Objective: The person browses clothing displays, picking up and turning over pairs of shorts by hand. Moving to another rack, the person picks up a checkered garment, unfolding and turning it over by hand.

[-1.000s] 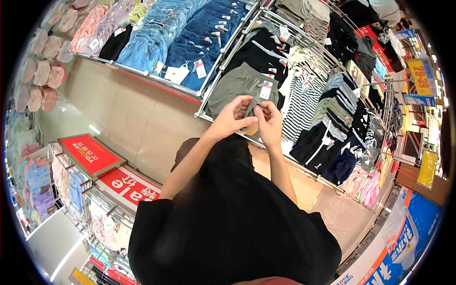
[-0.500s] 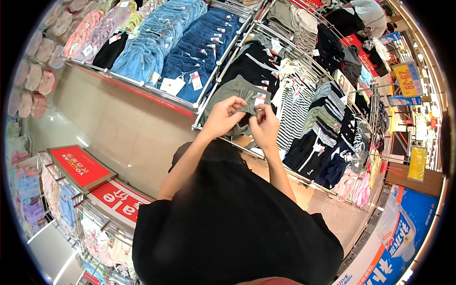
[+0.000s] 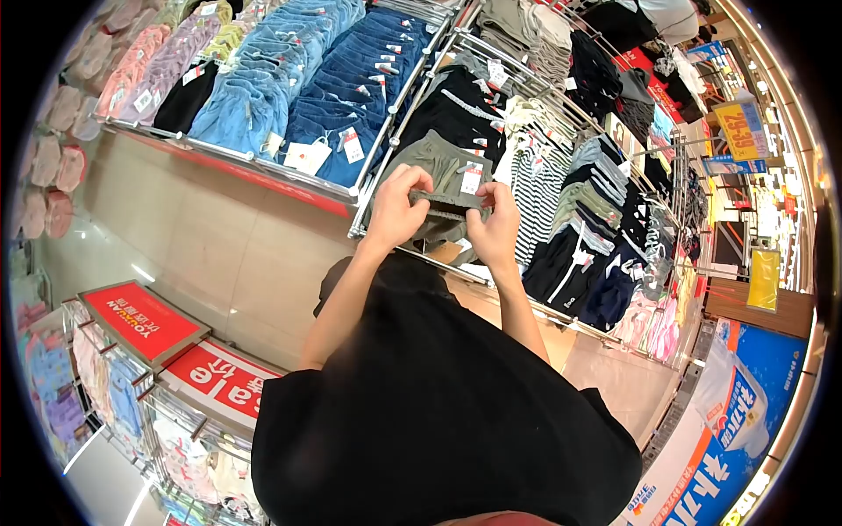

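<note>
Olive-green shorts [image 3: 436, 161] lie at the front edge of the clothes rack, a white and red price tag [image 3: 472, 179] on them. My left hand [image 3: 399, 209] pinches the near edge of the olive fabric at its left end. At the right end of that edge, my right hand [image 3: 495, 224] grips it between thumb and fingers, just below the tag. The edge is stretched between both hands, and dark fabric shows beneath it. Black garments [image 3: 456, 107] lie behind the shorts, and striped clothes [image 3: 537, 180] are to the right.
Blue jeans [image 3: 351, 96] fill the neighbouring rack at the upper left. Metal rails [image 3: 368, 175] run between the racks. Red sale signs [image 3: 215, 377] stand at the lower left. Part of a person in light clothing [image 3: 671, 19] shows at the top right.
My hands have moved apart, and the olive edge between them is now stretched wider. The view has shifted, so the racks appear further left.
</note>
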### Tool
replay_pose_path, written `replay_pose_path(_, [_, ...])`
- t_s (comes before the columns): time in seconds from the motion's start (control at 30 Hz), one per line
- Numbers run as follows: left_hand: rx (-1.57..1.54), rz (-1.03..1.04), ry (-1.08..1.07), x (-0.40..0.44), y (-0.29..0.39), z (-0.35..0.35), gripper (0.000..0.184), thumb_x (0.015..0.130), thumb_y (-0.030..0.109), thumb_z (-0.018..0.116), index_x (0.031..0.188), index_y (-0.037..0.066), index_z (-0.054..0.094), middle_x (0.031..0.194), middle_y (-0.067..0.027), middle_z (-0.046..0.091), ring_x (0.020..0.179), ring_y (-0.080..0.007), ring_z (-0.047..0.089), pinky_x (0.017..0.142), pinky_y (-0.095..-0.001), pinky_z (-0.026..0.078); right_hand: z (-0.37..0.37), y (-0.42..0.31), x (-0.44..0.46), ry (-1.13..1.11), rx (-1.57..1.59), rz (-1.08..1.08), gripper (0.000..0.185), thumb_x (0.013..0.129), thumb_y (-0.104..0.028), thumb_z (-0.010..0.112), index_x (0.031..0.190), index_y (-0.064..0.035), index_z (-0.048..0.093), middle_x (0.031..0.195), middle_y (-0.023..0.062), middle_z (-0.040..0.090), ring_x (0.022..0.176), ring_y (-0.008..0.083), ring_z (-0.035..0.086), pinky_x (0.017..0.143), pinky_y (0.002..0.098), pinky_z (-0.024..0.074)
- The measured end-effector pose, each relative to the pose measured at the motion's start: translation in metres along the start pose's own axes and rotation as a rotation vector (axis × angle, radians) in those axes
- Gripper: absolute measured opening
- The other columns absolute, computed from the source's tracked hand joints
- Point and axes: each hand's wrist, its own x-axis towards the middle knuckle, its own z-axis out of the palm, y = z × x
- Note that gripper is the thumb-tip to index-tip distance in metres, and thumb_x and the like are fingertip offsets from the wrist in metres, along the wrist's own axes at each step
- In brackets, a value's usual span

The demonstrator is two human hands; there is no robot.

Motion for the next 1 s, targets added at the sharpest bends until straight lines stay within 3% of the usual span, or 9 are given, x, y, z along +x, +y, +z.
replay_pose_path(0.3, [-0.026, 0.048, 0.133, 0.009, -0.025, -0.016, 0.016, 0.065, -0.008, 0.053, 0.078, 0.001, 0.05, 0.073, -0.0069, 0.049, 0.064, -0.0161, 0.049, 0.06, -0.0267, 0.042, -0.007, 0.012, 0.002, 0.085, 0.119, 0.049, 0.018, 0.066, 0.004, 0.057, 0.081, -0.0002, 0.049, 0.075, 0.01, 0.055, 0.071, 0.0193, 0.055, 0.068, 0.0298, 0.0459])
replay_pose_path(0.4, [-0.178, -0.159, 0.047, 0.008, -0.026, -0.014, 0.014, 0.068, -0.006, 0.057, 0.08, 0.001, 0.054, 0.071, -0.0027, 0.056, 0.064, -0.0089, 0.052, 0.059, -0.0231, 0.043, -0.003, 0.002, 0.002, 0.042, 0.249, 0.115, 0.013, 0.07, 0.003, 0.057, 0.079, 0.0006, 0.049, 0.074, 0.0093, 0.06, 0.07, 0.0155, 0.059, 0.069, 0.0272, 0.0484])
replay_pose_path(0.53, [-0.213, -0.167, -0.045, 0.006, -0.027, -0.007, 0.019, 0.068, -0.004, 0.061, 0.086, 0.002, 0.061, 0.073, -0.0016, 0.058, 0.064, -0.0082, 0.055, 0.061, -0.0217, 0.046, 0.002, -0.003, 0.0, -0.097, 0.182, 0.207, 0.012, 0.072, 0.006, 0.055, 0.082, 0.0021, 0.051, 0.077, 0.0064, 0.059, 0.071, 0.0106, 0.055, 0.069, 0.0241, 0.0469])
replay_pose_path(0.7, [-0.314, -0.201, -0.124, -0.002, -0.027, -0.007, 0.023, 0.069, -0.001, 0.067, 0.092, 0.002, 0.063, 0.077, -0.0009, 0.058, 0.064, -0.0053, 0.055, 0.06, -0.0205, 0.045, 0.001, -0.006, -0.001, -0.139, 0.221, 0.161, 0.016, 0.072, 0.005, 0.054, 0.088, 0.0032, 0.054, 0.078, 0.0054, 0.059, 0.072, 0.0104, 0.055, 0.07, 0.0241, 0.047])
replay_pose_path(0.77, [-0.37, -0.264, -0.211, -0.005, -0.024, -0.008, 0.026, 0.072, -0.004, 0.066, 0.096, 0.001, 0.061, 0.081, 0.0019, 0.054, 0.069, -0.0017, 0.05, 0.062, -0.0168, 0.041, 0.002, -0.005, -0.002, -0.174, 0.306, 0.155, 0.018, 0.073, 0.006, 0.055, 0.09, 0.0028, 0.054, 0.078, 0.004, 0.059, 0.072, 0.0103, 0.055, 0.07, 0.0239, 0.0468])
replay_pose_path(0.9, [-0.412, -0.258, -0.181, -0.011, -0.024, -0.009, 0.023, 0.076, -0.001, 0.07, 0.097, 0.002, 0.061, 0.081, 0.0036, 0.053, 0.069, -0.0009, 0.05, 0.062, -0.0162, 0.04, 0.004, -0.003, -0.003, -0.237, 0.333, 0.165, 0.019, 0.075, 0.003, 0.061, 0.094, 0.0021, 0.055, 0.079, 0.0019, 0.058, 0.073, 0.0089, 0.055, 0.069, 0.0229, 0.046])
replay_pose_path(1.0, [-0.404, -0.244, -0.173, -0.015, -0.023, -0.012, 0.022, 0.078, 0.001, 0.072, 0.097, 0.002, 0.061, 0.08, 0.0048, 0.052, 0.067, -0.0002, 0.048, 0.061, -0.0157, 0.039, 0.007, -0.004, -0.002, -0.311, 0.293, 0.148, 0.021, 0.078, -0.004, 0.069, 0.094, 0.0015, 0.057, 0.073, -0.0006, 0.057, 0.067, 0.0063, 0.052, 0.062, 0.0212, 0.0437])
